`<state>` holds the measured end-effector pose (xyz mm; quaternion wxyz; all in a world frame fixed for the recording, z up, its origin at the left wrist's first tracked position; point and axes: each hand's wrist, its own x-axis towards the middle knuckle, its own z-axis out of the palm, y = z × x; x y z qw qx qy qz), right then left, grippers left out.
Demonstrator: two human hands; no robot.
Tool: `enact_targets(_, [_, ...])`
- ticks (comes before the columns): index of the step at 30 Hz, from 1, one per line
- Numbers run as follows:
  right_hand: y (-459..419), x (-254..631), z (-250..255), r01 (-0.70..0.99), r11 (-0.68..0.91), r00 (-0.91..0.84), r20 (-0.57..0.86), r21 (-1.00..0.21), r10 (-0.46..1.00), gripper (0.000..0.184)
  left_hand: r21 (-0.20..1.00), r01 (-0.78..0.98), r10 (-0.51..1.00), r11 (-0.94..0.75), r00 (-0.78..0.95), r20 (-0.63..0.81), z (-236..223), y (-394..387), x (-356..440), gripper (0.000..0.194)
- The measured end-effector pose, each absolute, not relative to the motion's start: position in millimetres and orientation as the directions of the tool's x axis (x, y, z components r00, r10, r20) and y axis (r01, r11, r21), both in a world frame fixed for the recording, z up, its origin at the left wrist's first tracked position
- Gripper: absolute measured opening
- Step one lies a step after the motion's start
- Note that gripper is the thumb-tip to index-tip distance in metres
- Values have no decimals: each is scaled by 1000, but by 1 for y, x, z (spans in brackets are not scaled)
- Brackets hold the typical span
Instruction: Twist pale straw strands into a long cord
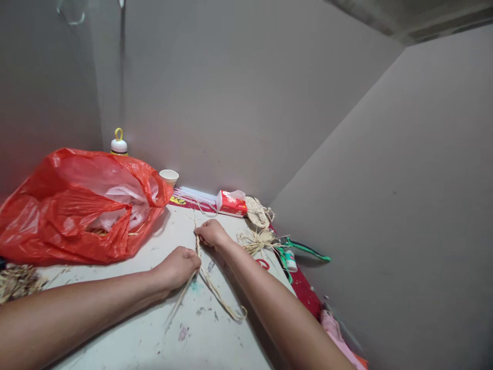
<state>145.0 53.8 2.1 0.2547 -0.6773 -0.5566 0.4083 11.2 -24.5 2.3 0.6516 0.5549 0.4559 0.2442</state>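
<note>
My left hand (177,267) is closed in a fist around pale straw strands (215,295) that trail toward me over the white board (162,329). My right hand (211,234) is closed too, pinching the same strands a little farther away. Between the two hands the straw runs taut. Both forearms reach in from the bottom of the view.
A big red plastic bag (73,205) lies at the left, a bottle (118,144) behind it. Against the back wall are a paper cup (168,177) and a red tissue pack (231,203). Straw bundles (257,226), green-handled pliers (304,250) and a small jar (290,261) lie at the right.
</note>
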Motion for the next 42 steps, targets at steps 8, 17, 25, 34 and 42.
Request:
enact_targets(8, [10, 200, 74, 561, -107, 205, 12, -821, 979, 35, 928, 235, 778, 290, 506, -372, 6, -22, 10, 17])
enact_targets(17, [-37, 315, 86, 597, -159, 431, 148, -786, 890, 26, 915, 299, 764, 272, 510, -394, 7, -19, 8, 18])
enact_targets(25, [-9, 343, 37, 770, -296, 489, 226, -565, 842, 23, 937, 258, 761, 235, 551, -343, -3, -16, 8, 20])
enact_targets(34, [27, 340, 16, 735, -471, 574, 80, -488, 815, 25, 941, 247, 766, 232, 550, -333, -3, -18, 6, 17])
enact_targets(42, [28, 346, 1, 553, -476, 609, -59, -683, 791, 30, 938, 272, 772, 213, 542, -332, 0, -17, 8, 17])
